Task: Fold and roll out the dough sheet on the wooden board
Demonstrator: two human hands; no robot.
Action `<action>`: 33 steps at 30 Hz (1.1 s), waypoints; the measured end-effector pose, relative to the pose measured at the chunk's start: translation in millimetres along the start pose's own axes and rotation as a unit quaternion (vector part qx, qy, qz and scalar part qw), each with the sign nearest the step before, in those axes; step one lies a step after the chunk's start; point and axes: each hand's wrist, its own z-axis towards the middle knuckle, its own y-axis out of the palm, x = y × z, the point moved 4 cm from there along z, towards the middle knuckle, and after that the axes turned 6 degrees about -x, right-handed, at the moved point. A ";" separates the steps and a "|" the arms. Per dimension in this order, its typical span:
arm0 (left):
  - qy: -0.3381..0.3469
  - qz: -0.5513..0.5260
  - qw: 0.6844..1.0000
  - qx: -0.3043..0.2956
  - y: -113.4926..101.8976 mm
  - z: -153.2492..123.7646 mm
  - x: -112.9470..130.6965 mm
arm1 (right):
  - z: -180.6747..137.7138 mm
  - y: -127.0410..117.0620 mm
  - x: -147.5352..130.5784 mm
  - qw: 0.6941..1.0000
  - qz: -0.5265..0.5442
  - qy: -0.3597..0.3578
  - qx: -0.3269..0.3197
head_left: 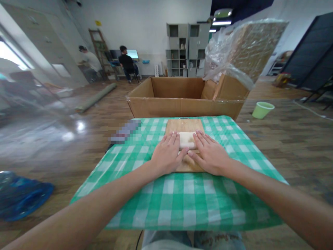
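A pale slab of dough (186, 139) lies on a wooden cutting board (184, 125) in the middle of a table covered with a green and white checked cloth (182, 194). My left hand (168, 152) lies flat on the left part of the dough, fingers stretched forward. My right hand (209, 152) lies flat on its right part, fingers also extended. Both thumbs point inward and nearly meet at the dough's near edge. Neither hand grips anything.
A large open cardboard box (182, 99) stands just beyond the table, with a plastic-wrapped bundle (244, 48) at its right. A green bucket (262, 109) sits on the wooden floor to the right, a blue bag (20, 196) at the left. Two people are far back by a desk.
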 end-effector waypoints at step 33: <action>-0.004 -0.029 1.000 -0.002 6.6 61.6 -32.5 | 68.0 11.3 44.6 0.998 0.020 0.027 -0.044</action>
